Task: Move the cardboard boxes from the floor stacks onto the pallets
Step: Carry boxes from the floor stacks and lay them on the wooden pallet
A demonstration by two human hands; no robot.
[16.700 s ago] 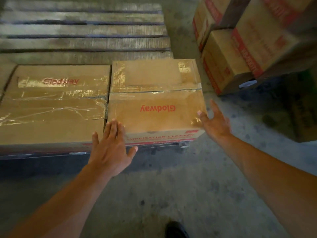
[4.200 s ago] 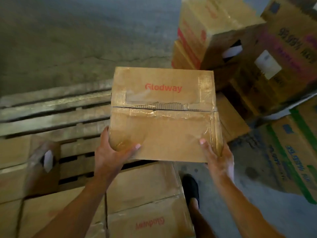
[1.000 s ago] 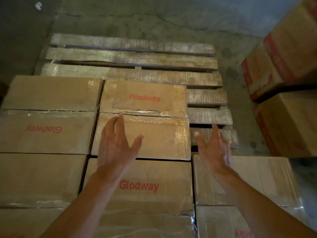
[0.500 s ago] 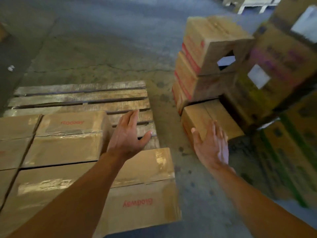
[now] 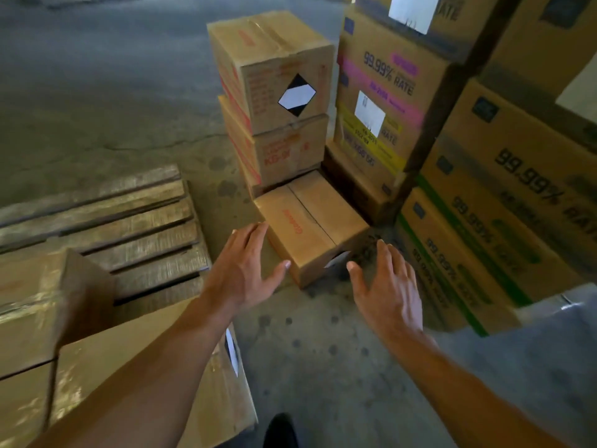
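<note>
**Next box in reach.** Two bare hands are stretched down toward a cardboard box (image 5: 315, 224) lying low on the concrete floor (image 5: 97, 92), at the foot of a floor stack (image 5: 277, 92) of like boxes. The left hand (image 5: 245, 266) is held open, fingers spread, at the box's left side. The right hand (image 5: 387, 286) is likewise spread at its near right corner. Nothing is gripped by either, and whether the box is touched cannot be told, though the left thumb appears just beside its near corner. The box is shown lying flat, taped seam uppermost, with red lettering along its top. To the left, a wooden pallet (image 5: 113, 215) is seen partly filled: loaded boxes (image 5: 32, 318) are set along its near edge, with bare slats beyond them. Tall printed cartons (image 5: 500, 205) are stacked at the right, close beside the low box.

The step in hand is judged to be the reach for the next box, the lift not yet begun. For the next move, the hands would need to be pressed against opposite sides of the box, low enough for its weight to be taken. The box would then have to be raised clear of the stack and cartons and carried leftward to the open slats.
</note>
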